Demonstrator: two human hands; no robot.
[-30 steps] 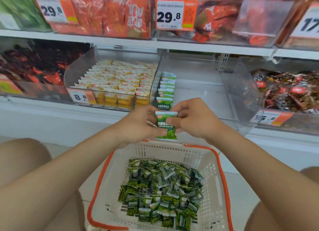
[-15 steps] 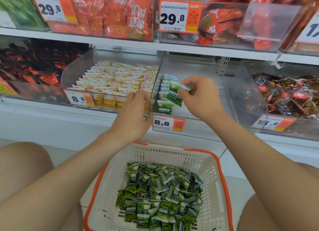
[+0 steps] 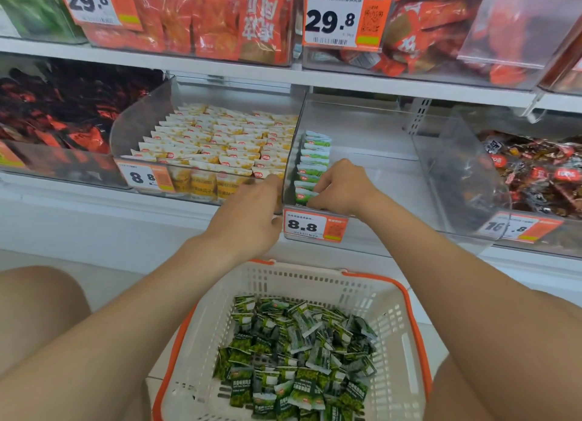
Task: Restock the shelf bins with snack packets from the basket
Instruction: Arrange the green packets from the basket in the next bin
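Observation:
A white basket with an orange rim (image 3: 419, 342) sits between my knees, holding several green snack packets (image 3: 296, 357). On the shelf above it, a clear bin (image 3: 393, 181) holds one row of upright green packets (image 3: 315, 156) along its left wall. My right hand (image 3: 341, 186) is inside the bin at the front of that row, fingers curled down on the frontmost green packet (image 3: 304, 195). My left hand (image 3: 248, 209) holds nothing, and its fingertips rest on the bins' front edge just left of the row.
Left of this bin is a bin full of yellow-white packets (image 3: 220, 143). Dark red packets (image 3: 535, 175) fill the bin to the right. An orange 8.8 price tag (image 3: 310, 225) hangs on the bin's front. The shelf above carries red bags (image 3: 214, 14).
My right hand carried the green packet from above the basket up into the bin and lowered it to the front of the row. My left hand let go and moved to the bin edge.

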